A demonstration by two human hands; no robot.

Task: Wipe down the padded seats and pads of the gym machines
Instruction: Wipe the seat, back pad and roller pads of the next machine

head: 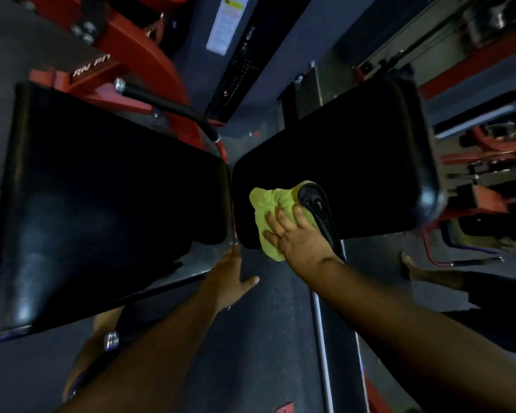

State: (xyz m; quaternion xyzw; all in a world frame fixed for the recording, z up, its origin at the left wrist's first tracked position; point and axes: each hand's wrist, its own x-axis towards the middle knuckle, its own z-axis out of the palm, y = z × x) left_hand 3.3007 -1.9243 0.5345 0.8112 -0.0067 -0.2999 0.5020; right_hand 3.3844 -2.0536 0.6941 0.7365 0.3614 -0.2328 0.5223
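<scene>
The right hand (292,234) is reaching forward on a straight arm, fingers spread flat and pressing a yellow-green cloth (276,210) against the near left corner of the right black pad (355,150). The left hand (231,278) is stretching out lower, fingers straight and relaxed, holding nothing, its fingertips near the near right corner of the left black pad (102,198).

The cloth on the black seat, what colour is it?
Yellow-green; the cloth shows clearly in the head view, under the right hand.

Yellow cloth (273,210) lies on rt black pad (355,150), near edge.
</scene>
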